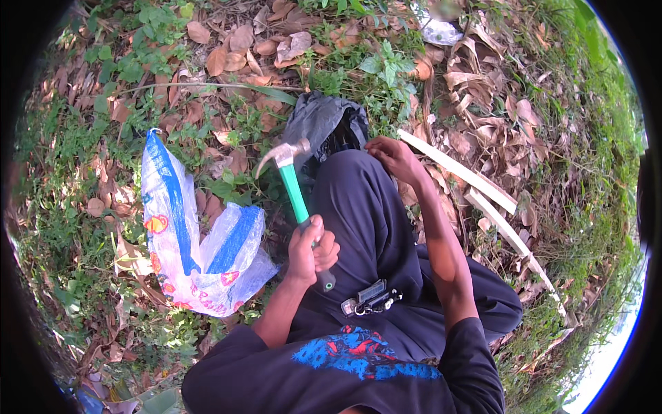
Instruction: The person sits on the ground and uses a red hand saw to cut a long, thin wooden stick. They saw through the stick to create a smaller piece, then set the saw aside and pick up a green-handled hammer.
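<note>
My left hand (312, 252) is wrapped round the dark lower grip of a claw hammer (294, 193). The hammer stands head-up, with a green shaft and a metal head whose curved claw points left. Beyond my raised knee, my right hand (394, 159) has its fingers curled inward beside the black plastic bag (314, 124); what they pinch, if anything, is too small to make out. The bag lies on the ground with its dark opening toward my right hand. On my lap rests a bunch of keys (369, 300) with dark fobs.
A white and blue plastic bag (186, 228) with coloured prints lies on the left. To the right are two pale strips, an upper strip (458, 169) and a lower strip (514, 238). Dry leaves (234, 52) and green weeds cover the ground. White plastic litter (438, 31) sits at the far side.
</note>
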### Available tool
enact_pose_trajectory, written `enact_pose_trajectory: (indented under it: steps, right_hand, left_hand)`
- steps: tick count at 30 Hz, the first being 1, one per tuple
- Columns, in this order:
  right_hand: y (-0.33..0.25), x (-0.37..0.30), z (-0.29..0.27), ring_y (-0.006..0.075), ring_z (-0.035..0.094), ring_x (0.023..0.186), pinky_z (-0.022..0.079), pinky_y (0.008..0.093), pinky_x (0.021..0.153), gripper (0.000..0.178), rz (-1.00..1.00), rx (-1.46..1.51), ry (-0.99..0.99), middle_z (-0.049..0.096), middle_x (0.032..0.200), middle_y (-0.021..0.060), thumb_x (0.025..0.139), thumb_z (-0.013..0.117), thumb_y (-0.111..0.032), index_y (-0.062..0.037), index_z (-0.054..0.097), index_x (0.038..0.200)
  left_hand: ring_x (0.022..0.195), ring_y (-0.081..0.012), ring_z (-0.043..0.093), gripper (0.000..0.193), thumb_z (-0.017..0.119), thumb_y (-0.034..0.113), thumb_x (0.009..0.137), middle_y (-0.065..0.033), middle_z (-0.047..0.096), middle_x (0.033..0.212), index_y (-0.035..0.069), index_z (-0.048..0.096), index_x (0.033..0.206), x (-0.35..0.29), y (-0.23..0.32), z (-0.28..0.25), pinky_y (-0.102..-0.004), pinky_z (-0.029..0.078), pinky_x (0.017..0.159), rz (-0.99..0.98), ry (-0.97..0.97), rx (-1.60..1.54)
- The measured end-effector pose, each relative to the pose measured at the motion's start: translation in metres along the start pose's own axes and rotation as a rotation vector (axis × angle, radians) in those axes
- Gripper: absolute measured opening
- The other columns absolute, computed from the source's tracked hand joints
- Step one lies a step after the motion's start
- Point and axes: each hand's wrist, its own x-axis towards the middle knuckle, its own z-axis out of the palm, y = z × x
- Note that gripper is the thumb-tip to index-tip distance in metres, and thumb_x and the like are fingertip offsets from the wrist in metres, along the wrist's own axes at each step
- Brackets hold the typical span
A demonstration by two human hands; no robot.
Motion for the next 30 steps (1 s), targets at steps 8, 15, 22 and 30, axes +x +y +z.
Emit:
enact_pose_trajectory:
  steps: [8,15,22,30]
  right_hand:
    - [0.015,0.104,0.035,0.0283,0.070,0.096,0.055,0.0388,0.083,0.022,-0.174,-0.421,-0.130,0.071,0.108,0.0158,0.084,0.064,-0.014,-0.0022,0.074,0.100]
    - [0.040,0.120,0.048,0.0402,0.057,0.116,0.048,0.0431,0.098,0.050,-0.302,-0.533,-0.094,0.061,0.127,0.0203,0.081,0.063,-0.013,-0.0048,0.057,0.130]
    - [0.048,0.161,0.060,0.0384,0.062,0.102,0.053,0.0427,0.086,0.040,-0.304,-0.587,-0.107,0.065,0.112,0.0181,0.081,0.067,-0.017,-0.0094,0.061,0.120]
    - [0.055,0.159,0.068,0.0324,0.065,0.097,0.054,0.0401,0.084,0.027,-0.717,-0.370,0.237,0.068,0.110,0.0104,0.081,0.065,-0.011,-0.0123,0.067,0.108]
  left_hand:
    - [0.036,-0.0057,0.022,0.027,0.046,0.027,0.104,0.0027,0.027,0.048,0.015,0.036,0.082,0.022,-0.003,-0.002,-0.0224,0.018,0.030,0.080,0.041,-0.053]
    - [0.038,-0.0069,0.025,0.026,0.047,0.021,0.104,0.0009,0.029,0.051,0.013,0.032,0.085,0.033,-0.005,-0.012,-0.0232,0.019,0.032,0.053,-0.073,-0.103]
    - [0.040,-0.0066,0.025,0.026,0.046,0.018,0.105,0.0012,0.029,0.053,0.012,0.030,0.086,0.034,-0.005,-0.008,-0.0234,0.020,0.033,0.065,-0.096,-0.139]
    - [0.038,-0.0073,0.026,0.027,0.048,0.022,0.104,0.0005,0.028,0.051,0.013,0.029,0.086,0.037,-0.005,-0.009,-0.0235,0.020,0.031,0.055,-0.109,-0.065]
